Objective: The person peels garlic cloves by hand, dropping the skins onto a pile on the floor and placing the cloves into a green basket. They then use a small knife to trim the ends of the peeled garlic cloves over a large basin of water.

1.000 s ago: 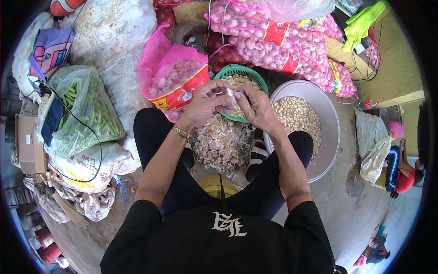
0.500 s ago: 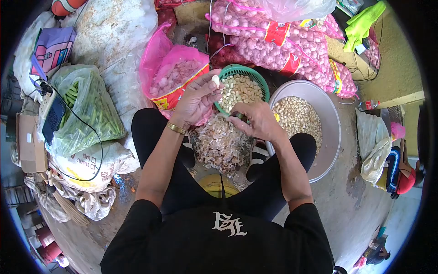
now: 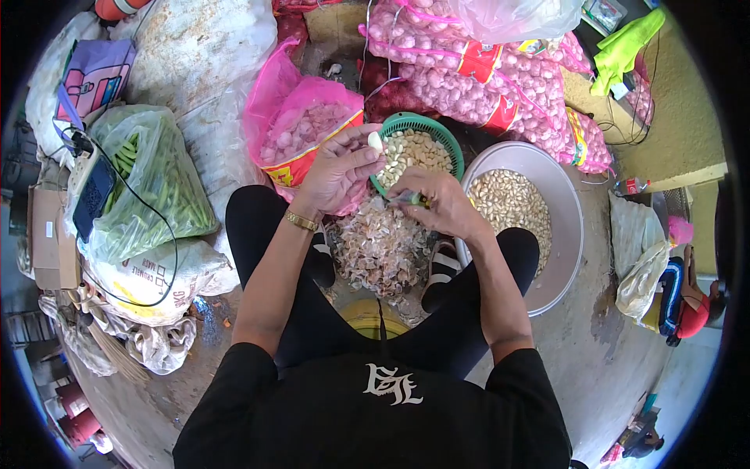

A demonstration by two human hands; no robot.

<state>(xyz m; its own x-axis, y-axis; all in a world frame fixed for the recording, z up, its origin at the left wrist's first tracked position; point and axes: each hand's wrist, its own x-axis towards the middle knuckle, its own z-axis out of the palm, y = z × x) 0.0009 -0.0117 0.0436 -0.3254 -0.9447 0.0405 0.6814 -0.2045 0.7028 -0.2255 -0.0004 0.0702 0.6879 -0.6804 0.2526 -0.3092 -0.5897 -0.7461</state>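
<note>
My left hand (image 3: 334, 176), with a gold band at its wrist, pinches a pale peeled garlic clove (image 3: 375, 141) between thumb and fingertips. Lower and to its right, my right hand (image 3: 447, 205) is closed around what looks like a small knife (image 3: 416, 198); its blade is largely hidden. Just beyond both hands sits a green basket (image 3: 406, 117) of peeled cloves. Garlic skins (image 3: 376, 246) lie heaped beneath the hands, between my feet. To the right stands a pale round basin (image 3: 569, 227) holding many unpeeled-looking cloves.
An open pink mesh sack (image 3: 266, 102) of garlic stands beyond my left hand. More full garlic sacks (image 3: 484, 94) are stacked at the back. A clear bag of green pods (image 3: 156, 187) is on the left. A seated person (image 3: 694, 305) shows at the far right.
My right hand has drawn slightly left and turned, so more of the knife shows. The left hand still holds the clove, now tilted a little differently.
</note>
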